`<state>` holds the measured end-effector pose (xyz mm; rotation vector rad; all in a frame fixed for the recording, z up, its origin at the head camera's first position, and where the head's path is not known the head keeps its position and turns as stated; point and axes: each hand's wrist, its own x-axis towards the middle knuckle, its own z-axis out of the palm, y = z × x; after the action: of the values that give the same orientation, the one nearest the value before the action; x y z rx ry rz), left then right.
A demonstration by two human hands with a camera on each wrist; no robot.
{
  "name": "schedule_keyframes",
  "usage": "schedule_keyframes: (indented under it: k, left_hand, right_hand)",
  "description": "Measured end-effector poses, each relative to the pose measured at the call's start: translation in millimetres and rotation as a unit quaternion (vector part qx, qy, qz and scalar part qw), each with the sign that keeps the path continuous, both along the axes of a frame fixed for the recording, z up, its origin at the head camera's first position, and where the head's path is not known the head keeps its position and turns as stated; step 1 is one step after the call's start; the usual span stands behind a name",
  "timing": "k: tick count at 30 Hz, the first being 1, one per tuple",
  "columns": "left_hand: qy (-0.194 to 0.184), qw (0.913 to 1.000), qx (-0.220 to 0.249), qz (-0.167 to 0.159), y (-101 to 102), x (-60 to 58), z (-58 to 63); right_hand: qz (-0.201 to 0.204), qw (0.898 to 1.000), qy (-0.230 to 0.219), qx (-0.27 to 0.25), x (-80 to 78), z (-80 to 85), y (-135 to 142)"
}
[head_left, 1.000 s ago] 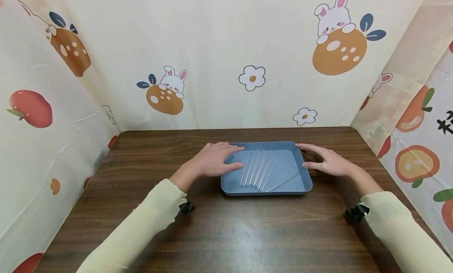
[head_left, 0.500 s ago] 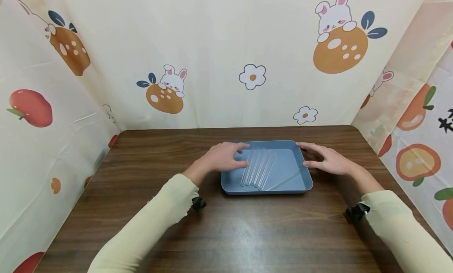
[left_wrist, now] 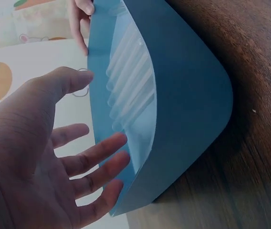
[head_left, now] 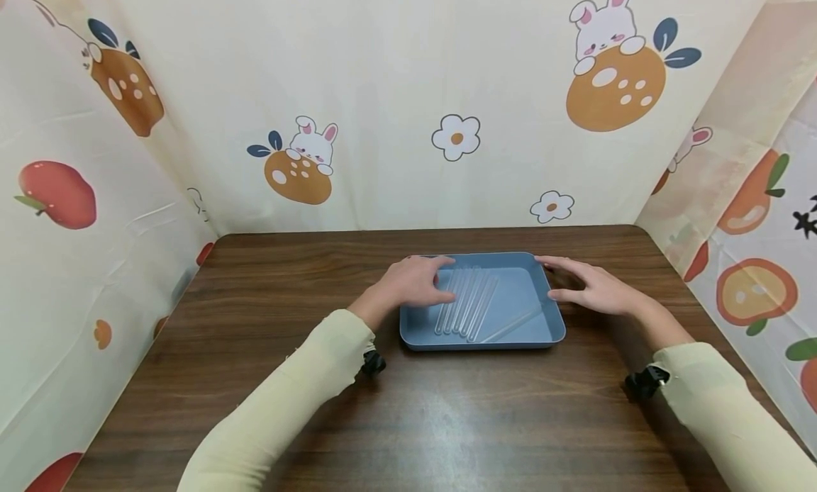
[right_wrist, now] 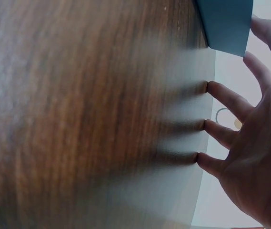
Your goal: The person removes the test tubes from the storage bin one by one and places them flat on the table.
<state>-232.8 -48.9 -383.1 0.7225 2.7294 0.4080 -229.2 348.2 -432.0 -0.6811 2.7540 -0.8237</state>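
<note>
A shallow blue tray [head_left: 520, 286] rests toward the back of the table, with several clear test tubes [head_left: 469, 304] side by side in its left half. One more clear tube [head_left: 510, 327] lies slanted near the tray's front right. My left hand [head_left: 413, 282] hovers over the left side, thumb and fingers spread and slightly bent; the left wrist view shows an uncovered palm [left_wrist: 40, 157] with nothing in it. At the right rim, my right hand [head_left: 596, 291] touches the tray with thumb and index finger. Its other fingertips [right_wrist: 206, 125] rest on the table in the right wrist view.
The brown wood-grain table [head_left: 408, 421] stretches in front of the tray and to both sides. A cream curtain [head_left: 383, 88] printed with rabbits, fruit and flowers stands right behind the table, with similar cloth at left and right.
My left hand has moved rightward from the tray's left edge to over the ends of the tubes, its fingers bending a little more. The right hand and the tray have stayed put.
</note>
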Motion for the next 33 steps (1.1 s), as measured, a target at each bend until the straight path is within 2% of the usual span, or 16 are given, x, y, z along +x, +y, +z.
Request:
schedule_keyframes:
  k: [3, 5, 8, 10, 12, 14, 15, 20, 25, 33]
  left_hand:
    - [-0.008, 0.9999, -0.012, 0.006, 3, -2.1, -1.2]
    - [-0.016, 0.9994, -0.027, 0.015, 6, -7.4, -6.6]
    - [-0.013, 0.9989, -0.036, 0.026, 5, -31.2, -39.9]
    - [-0.017, 0.998, -0.05, 0.034, 6, -42.0, -52.0]
    - [-0.015, 0.9977, -0.053, 0.04, 8, -48.2, -58.9]
    - [-0.032, 0.9965, -0.06, 0.049, 12, -40.9, -44.6]
    - [-0.039, 0.9959, -0.062, 0.052, 14, -33.4, -32.7]
    - [-0.049, 0.9962, -0.051, 0.051, 16, -14.7, -9.3]
    - [-0.046, 0.9964, -0.053, 0.048, 17, -9.2, -6.1]
    - [-0.056, 0.9956, -0.055, 0.051, 20, -9.5, -11.1]
  right_hand:
    - [0.001, 1.0, 0.001, 0.0, -0.3, 0.0, 0]
    - [0.001, 1.0, 0.001, 0.001, -0.4, -0.1, 0]
    - [0.001, 1.0, 0.0, 0.001, -0.4, 0.0, 0]
    - [0.001, 1.0, 0.0, 0.002, -0.3, 0.2, 0]
    - [0.001, 1.0, 0.0, 0.001, -0.4, 0.3, 0]
    - [0.001, 1.0, 0.001, 0.001, -0.4, 0.1, 0]
    - [0.001, 1.0, 0.002, 0.001, -0.5, -0.1, 1]
    - [0.003, 1.0, 0.003, 0.002, -1.4, -1.0, 1]
    - [0.001, 1.0, 0.003, 0.001, -1.6, -1.2, 2]
    - [0.001, 1.0, 0.004, 0.002, -1.3, -2.1, 3]
